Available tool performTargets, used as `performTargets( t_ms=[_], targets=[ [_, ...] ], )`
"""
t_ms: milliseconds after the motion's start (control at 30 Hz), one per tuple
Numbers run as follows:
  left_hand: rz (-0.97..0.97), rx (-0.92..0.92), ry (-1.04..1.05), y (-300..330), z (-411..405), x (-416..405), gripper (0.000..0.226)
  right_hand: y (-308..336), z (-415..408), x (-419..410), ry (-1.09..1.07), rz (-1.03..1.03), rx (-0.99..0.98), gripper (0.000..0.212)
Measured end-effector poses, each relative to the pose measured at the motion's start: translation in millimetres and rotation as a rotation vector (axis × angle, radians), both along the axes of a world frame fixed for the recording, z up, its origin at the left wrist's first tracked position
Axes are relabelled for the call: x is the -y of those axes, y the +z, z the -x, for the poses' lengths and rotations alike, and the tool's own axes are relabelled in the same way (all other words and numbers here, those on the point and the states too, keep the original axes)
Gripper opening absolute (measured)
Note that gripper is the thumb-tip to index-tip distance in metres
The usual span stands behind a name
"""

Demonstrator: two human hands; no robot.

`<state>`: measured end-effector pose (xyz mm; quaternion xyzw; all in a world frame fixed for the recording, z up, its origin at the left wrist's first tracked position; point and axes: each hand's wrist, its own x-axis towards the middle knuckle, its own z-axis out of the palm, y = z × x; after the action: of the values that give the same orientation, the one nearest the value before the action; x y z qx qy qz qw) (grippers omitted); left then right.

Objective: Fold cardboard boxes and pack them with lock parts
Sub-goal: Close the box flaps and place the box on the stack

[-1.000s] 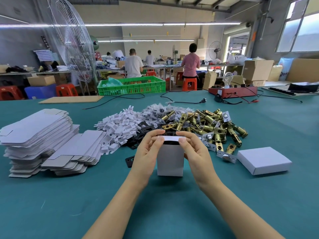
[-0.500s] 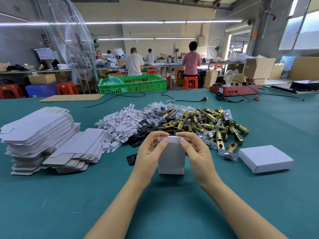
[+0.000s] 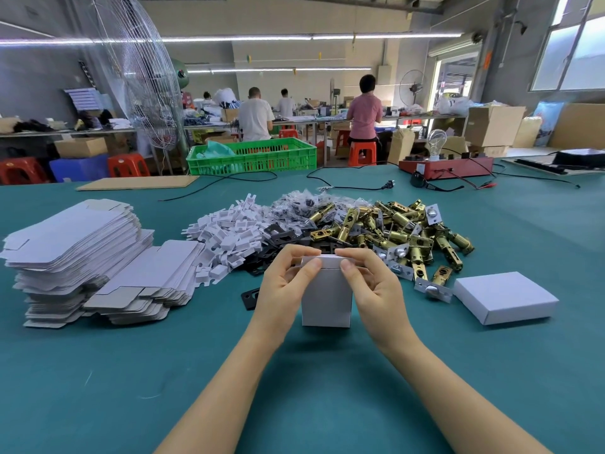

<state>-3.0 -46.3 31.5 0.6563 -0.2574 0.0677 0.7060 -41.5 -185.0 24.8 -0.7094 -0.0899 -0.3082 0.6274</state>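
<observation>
Standing on its end on a green table (image 3: 98,388), a small white box (image 3: 326,303) sits between a person's two hands. The left hand (image 3: 288,286) grips the box's upper left corner, thumb on the near face and fingers curled over the top edge. The right hand (image 3: 370,283) grips the upper right corner the same way, thumb pressed near the top of the front face. Both hands meet over the closed top flap, and the box's bottom edge rests on the table.

Just behind the hands lies a heap of brass latches (image 3: 393,231), some with silver plates. Left of that heap is a pile of white plastic pieces (image 3: 226,234), with flat black plates (image 3: 278,237) between the two piles and one black plate (image 3: 250,296) lying apart beside the left hand. To the far left stands a tall stack of flat box blanks (image 3: 72,253), with a lower stack (image 3: 147,283) leaning just beside it. To the right of the hands, well apart from them, a finished box (image 3: 504,301) lies flat.

At the far edge of the table sit a green crate (image 3: 252,157) and a red board (image 3: 445,165) carrying a light bulb. Beyond, people work at benches with their backs turned. No writing or brand can be read on any box or part.
</observation>
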Motion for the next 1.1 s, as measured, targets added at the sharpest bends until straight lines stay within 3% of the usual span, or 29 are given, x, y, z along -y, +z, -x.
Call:
performTargets(
  t_ms=[467,800,933,1033,1100],
  targets=[
    [-0.080,0.074,-0.018,-13.5,-0.9,-1.2,0.022,-10.7,-4.2,14.4,-0.171,0.358,0.199,0.023],
    [-0.150,0.135,0.022,-24.8,-2.9,0.5,0.030,-18.1,-3.8,8.9,-0.021,0.342,-0.019,0.043],
    [-0.164,-0.104,-0.035,-31.6,-9.4,-0.8,0.048,-16.9,-4.6,7.4,-0.069,0.296,-0.040,0.038],
    [-0.285,-0.123,-0.059,-31.3,-12.1,-1.2,0.028,-15.8,-5.1,7.7,-0.124,0.176,-0.091,0.033],
    [-0.272,-0.148,-0.050,-29.9,-11.6,0.4,0.024,-11.4,-4.5,11.6,-0.143,-0.033,-0.183,0.028]
  ],
)
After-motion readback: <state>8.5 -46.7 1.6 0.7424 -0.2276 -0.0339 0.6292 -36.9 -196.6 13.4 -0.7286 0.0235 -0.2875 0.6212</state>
